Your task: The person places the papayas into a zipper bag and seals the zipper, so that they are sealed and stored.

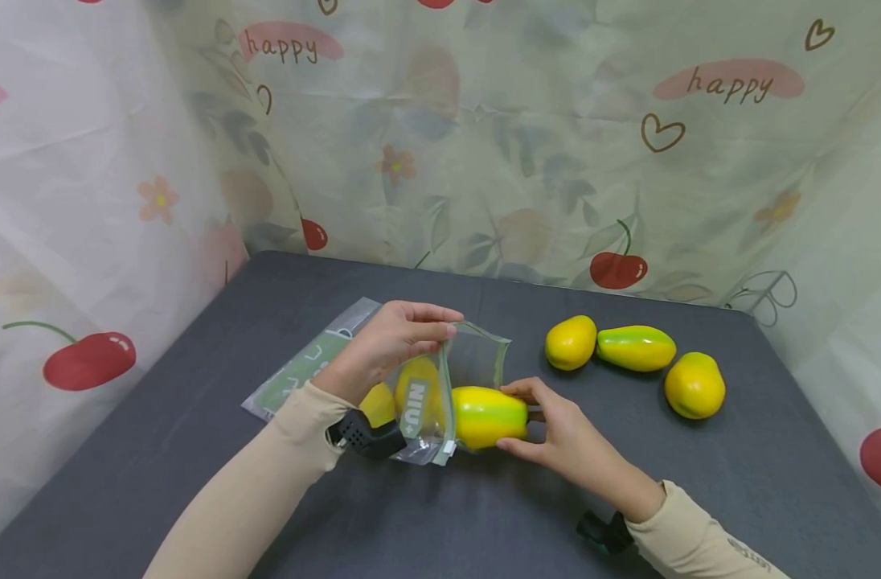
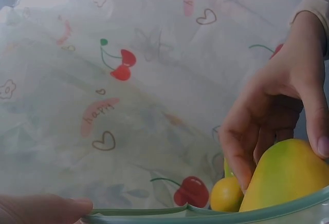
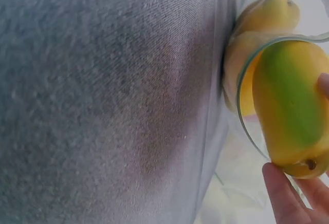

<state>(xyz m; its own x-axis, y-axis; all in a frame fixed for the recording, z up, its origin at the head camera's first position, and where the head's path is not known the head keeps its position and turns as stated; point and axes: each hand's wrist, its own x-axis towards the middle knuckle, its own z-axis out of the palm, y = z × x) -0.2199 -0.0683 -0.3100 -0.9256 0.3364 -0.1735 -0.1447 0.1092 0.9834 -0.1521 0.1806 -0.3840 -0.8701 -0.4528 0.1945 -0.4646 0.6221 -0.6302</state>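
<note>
My left hand (image 1: 393,342) pinches the top rim of a clear zip bag (image 1: 415,410) with green edging and a white slider. The bag lies on its side, its mouth held apart toward the right. Inside it, two yellow fruits (image 1: 378,404) show through the plastic. My right hand (image 1: 574,438) grips a yellow-and-green, papaya-like fruit (image 1: 489,416) by its outer end, thumb on the near side and fingers on the far side. In the right wrist view, the rim (image 3: 241,98) curves around the far end of this fruit, while its stem end faces the fingertips.
Behind the right hand, a rounded yellow fruit (image 1: 571,343), a long yellow-green fruit (image 1: 637,348) and another yellow fruit (image 1: 694,386) lie on the dark grey table (image 1: 216,402). A flat green-printed plastic bag (image 1: 296,374) lies beyond the left wrist. Patterned curtains (image 1: 484,177) surround the table.
</note>
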